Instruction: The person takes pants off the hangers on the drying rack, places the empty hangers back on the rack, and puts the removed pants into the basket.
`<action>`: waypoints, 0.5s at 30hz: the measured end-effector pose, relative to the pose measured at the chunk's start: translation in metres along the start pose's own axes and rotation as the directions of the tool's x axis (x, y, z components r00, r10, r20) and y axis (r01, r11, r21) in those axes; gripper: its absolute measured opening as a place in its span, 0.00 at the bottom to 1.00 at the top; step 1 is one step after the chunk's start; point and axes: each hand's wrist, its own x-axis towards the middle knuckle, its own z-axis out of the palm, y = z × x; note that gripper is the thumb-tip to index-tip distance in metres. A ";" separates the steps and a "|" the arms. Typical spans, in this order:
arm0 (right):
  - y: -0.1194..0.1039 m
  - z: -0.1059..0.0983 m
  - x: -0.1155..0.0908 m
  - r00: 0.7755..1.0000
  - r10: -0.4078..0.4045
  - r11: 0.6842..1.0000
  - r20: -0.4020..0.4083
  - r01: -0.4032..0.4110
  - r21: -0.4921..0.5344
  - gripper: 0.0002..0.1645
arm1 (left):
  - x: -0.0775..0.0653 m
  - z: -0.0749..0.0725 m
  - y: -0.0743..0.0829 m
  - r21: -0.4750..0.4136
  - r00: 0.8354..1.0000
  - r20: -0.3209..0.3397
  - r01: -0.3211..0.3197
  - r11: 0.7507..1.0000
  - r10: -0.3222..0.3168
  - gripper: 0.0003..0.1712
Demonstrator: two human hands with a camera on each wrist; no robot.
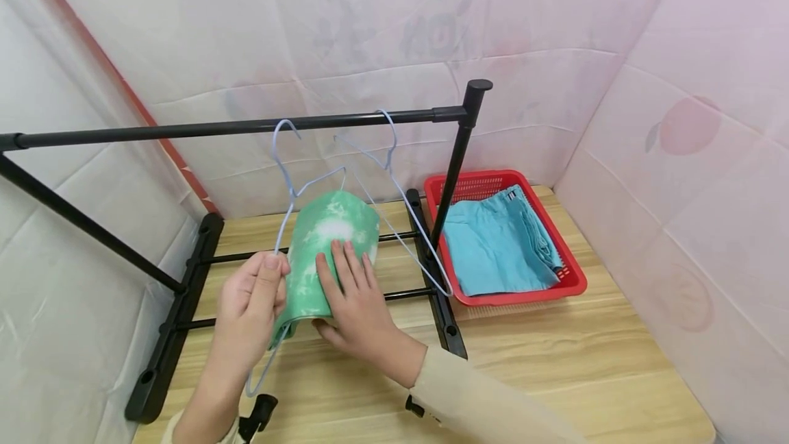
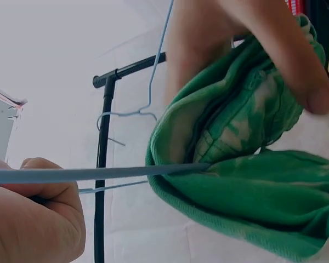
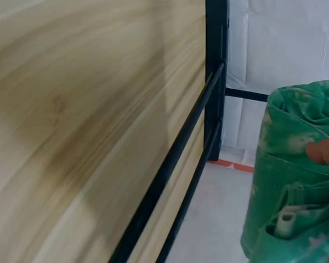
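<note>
A green-and-white tie-dyed garment point(image 1: 308, 279) is draped over a light-blue wire hanger point(image 1: 293, 194), whose hook overlaps the rack's top rail in the head view. With curled fingers and thumb, my left hand point(image 1: 253, 300) grips the hanger's wire beside the garment. My right hand point(image 1: 360, 307) rests on the garment's upper face, its fingers straight and spread. In the left wrist view, the hanger wire runs into the folded cloth point(image 2: 247, 192). The right wrist view shows the rolled, layered side of the garment point(image 3: 285, 153) with a fingertip against it.
A black clothes rack point(image 1: 203, 130) stands on the wooden table point(image 1: 555, 368). A second blue hanger point(image 1: 389, 164) hangs bare near its right post. To the right, a red basket point(image 1: 573, 283) holds folded turquoise cloth point(image 1: 487, 245). White sheeting point(image 1: 382, 19) encloses the back and sides.
</note>
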 end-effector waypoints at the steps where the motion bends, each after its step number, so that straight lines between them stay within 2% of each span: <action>1: -0.001 0.002 0.001 1.000 0.009 1.000 -0.008 -0.009 -0.003 0.66 | 0.000 0.001 0.000 -0.009 1.000 0.002 0.002 1.000 -0.002 0.15; 6: 0.000 0.010 0.004 0.999 0.029 0.999 -0.033 -0.030 -0.017 0.59 | 0.000 0.003 0.001 -0.022 1.000 0.004 -0.003 1.000 0.004 0.15; 13: 0.002 0.013 0.008 1.000 0.017 1.000 -0.017 -0.016 0.025 0.57 | 0.001 0.001 0.005 0.084 0.999 0.003 0.044 0.996 -0.044 0.16; 15: 0.003 0.012 0.009 1.000 0.013 0.999 -0.004 -0.013 0.033 0.57 | 0.001 0.000 0.004 0.089 0.999 0.004 0.038 0.995 -0.038 0.16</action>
